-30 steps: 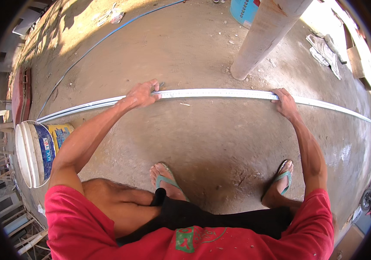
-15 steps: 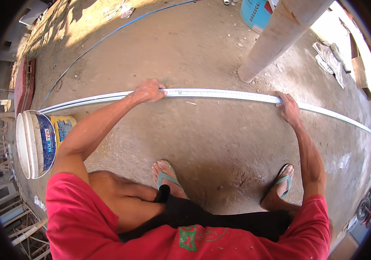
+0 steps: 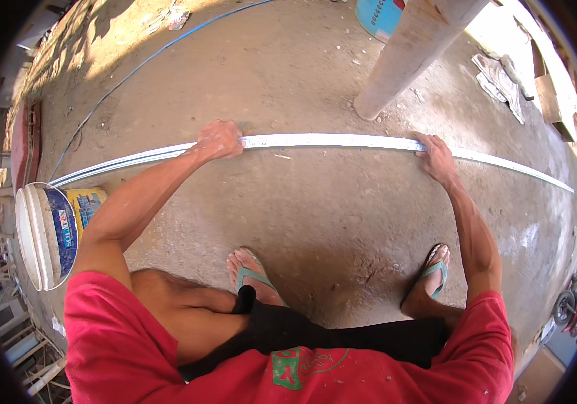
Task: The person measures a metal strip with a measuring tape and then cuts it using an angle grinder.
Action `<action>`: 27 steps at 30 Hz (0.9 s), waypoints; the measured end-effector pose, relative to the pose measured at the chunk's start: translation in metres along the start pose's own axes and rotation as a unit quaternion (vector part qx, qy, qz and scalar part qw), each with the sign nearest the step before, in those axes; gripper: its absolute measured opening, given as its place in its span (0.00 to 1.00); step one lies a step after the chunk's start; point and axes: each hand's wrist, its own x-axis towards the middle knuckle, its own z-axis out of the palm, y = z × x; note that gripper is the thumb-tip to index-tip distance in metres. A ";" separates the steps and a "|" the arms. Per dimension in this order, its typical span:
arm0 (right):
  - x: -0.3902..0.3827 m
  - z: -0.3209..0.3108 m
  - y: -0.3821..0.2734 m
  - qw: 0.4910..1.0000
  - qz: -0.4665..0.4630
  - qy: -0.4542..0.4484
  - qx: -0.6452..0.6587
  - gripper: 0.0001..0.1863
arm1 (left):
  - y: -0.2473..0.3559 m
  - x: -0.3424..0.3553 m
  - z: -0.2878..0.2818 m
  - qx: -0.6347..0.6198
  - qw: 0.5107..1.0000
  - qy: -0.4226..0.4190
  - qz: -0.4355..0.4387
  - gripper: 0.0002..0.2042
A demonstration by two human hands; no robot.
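A long white metal strip (image 3: pixel 329 140), with small markings along it, stretches across the dirty concrete ground in a curve bent by the lens. My left hand (image 3: pixel 220 141) is closed on it left of centre; a thin dark item, too small to name, pokes up by its fingers. My right hand (image 3: pixel 436 156) grips the strip right of centre, fingers curled over its edge. Between the hands and my sandalled feet lies bare, stained floor (image 3: pixel 322 215).
A white-and-blue bucket (image 3: pixel 36 239) lies by a yellow container (image 3: pixel 88 209) at left. A blue hose (image 3: pixel 144 60) runs across behind. A pillar (image 3: pixel 410 54) stands beyond the strip near a light-blue drum (image 3: pixel 375 17). Crumpled cloth (image 3: pixel 500 84) and a motorbike (image 3: pixel 564 306) are at right.
The whole view shifted slightly down and right, then back up and left. Both hands remain on the strip at nearly the same places.
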 end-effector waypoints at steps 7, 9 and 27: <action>-0.002 -0.003 -0.015 0.998 -0.035 -0.025 -0.041 0.27 | 0.001 0.004 0.001 -0.009 1.000 0.005 -0.001 0.12; 0.003 0.004 -0.027 0.998 -0.048 -0.008 -0.026 0.26 | 0.002 0.003 -0.001 -0.009 1.000 0.007 -0.002 0.12; 0.012 0.010 -0.006 0.998 -0.062 -0.020 -0.018 0.22 | 0.066 0.008 0.000 0.026 0.998 0.043 0.036 0.13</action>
